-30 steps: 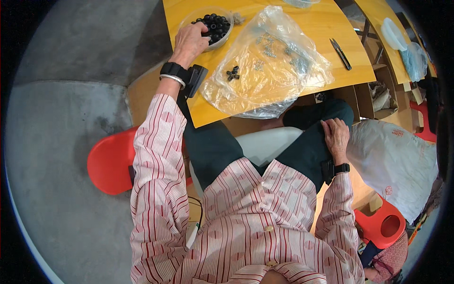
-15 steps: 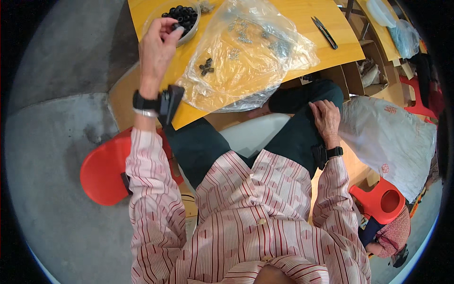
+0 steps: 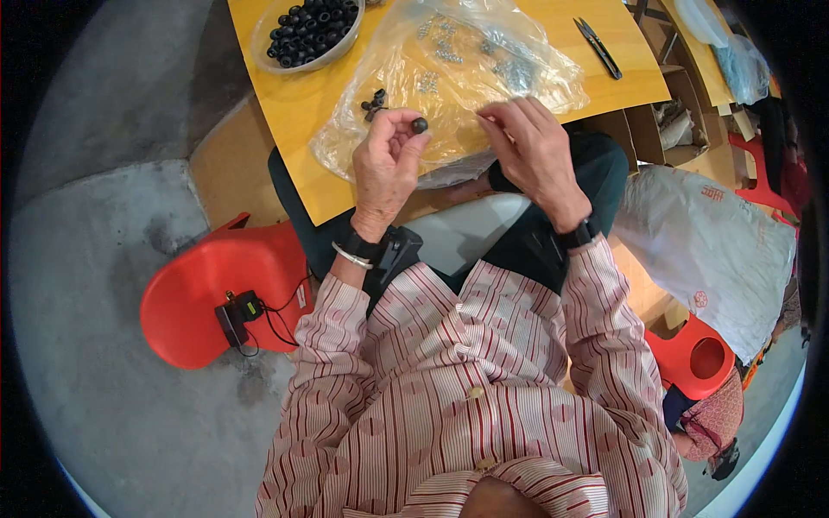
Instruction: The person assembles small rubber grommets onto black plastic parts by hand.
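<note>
My left hand [image 3: 389, 164] is closed in a pinch around a small round black plastic piece [image 3: 420, 125], above the near part of a clear plastic bag [image 3: 401, 78]. Across from it, my right hand [image 3: 537, 154] has its thumb and forefinger pressed together; whatever they hold, if anything, is too small to make out. A few dark pieces [image 3: 374, 104] lie on the bag just beyond my left hand. Farther back on the bag are small clusters of shiny metal bits [image 3: 446, 50], perhaps springs. A clear bowl [image 3: 263, 58] holds many black pieces with holes at the far left.
Black thread snips [image 3: 598, 49] lie on the yellow table [image 3: 302, 164] at the right. A red stool [image 3: 181, 298] with a small black device [image 3: 235, 321] stands at my left. Right of my legs are a large white sack [image 3: 699, 250] and another red stool [image 3: 682, 350].
My left hand has come from the bowl toward me and to the right, bringing a black piece. My right hand has risen from my thigh to above the bag's near edge.
</note>
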### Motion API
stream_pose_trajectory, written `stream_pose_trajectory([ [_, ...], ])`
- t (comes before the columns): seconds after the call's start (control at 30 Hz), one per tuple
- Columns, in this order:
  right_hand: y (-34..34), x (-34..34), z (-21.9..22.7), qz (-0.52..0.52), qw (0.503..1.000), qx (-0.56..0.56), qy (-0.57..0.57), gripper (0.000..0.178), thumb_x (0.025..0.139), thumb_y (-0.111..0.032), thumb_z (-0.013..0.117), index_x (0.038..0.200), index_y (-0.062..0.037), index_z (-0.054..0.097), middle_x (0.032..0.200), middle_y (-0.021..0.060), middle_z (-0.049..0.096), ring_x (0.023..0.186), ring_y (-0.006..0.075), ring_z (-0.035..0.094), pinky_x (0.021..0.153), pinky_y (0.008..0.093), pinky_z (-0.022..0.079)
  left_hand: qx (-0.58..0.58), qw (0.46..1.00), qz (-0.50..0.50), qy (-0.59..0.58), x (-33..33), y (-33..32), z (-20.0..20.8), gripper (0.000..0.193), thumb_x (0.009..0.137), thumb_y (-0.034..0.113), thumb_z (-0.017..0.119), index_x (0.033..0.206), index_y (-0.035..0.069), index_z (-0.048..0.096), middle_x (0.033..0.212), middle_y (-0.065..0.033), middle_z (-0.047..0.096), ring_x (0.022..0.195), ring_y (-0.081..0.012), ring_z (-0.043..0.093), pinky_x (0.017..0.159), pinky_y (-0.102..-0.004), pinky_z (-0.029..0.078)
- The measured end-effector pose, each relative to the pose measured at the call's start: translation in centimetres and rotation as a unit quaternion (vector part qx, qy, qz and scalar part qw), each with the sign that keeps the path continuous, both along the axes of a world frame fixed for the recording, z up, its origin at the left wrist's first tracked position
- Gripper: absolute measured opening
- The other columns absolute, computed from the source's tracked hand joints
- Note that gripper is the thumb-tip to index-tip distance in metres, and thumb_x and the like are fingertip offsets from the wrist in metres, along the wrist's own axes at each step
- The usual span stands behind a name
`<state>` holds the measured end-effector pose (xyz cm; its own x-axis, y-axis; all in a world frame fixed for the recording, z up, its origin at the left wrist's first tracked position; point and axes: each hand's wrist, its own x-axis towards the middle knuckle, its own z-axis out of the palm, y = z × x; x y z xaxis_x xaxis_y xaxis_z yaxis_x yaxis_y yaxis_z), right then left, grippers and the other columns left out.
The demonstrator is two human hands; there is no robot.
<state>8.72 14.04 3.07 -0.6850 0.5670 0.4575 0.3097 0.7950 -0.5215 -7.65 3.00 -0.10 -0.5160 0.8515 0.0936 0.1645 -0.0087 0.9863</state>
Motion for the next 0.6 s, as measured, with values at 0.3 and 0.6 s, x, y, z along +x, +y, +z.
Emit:
stream_pose_trajectory([
  [0.3, 0.6, -4.4, -2.0, -0.067, 0.996, 0.026, -0.045, 0.018, 0.078, -0.017, 0.064, 0.089, -0.0044, 0.059, 0.079, 0.0095, 0.059, 0.077, 0.0270, 0.058, 0.069, 0.0372, 0.047, -0.017, 0.997, 0.021, 0.067, 0.5, -0.1, 0.2, 0.022, 0.079, 0.000, 0.065, 0.100, 0.002, 0.057, 0.077, -0.0046, 0.062, 0.062, -0.0097, 0.055, 0.059, -0.0229, 0.047],
  [0.6, 0.9, -5.2, -2.6, -0.082, 0.992, 0.072, -0.061, 0.014, 0.078, -0.016, 0.067, 0.085, -0.0065, 0.059, 0.077, 0.0059, 0.059, 0.074, 0.0243, 0.059, 0.066, 0.0345, 0.047, -0.050, 0.996, 0.004, 0.069, 0.5, -0.3, 0.8, 0.022, 0.081, 0.000, 0.065, 0.101, 0.001, 0.057, 0.081, -0.0010, 0.060, 0.069, -0.0052, 0.053, 0.064, -0.0190, 0.046],
])
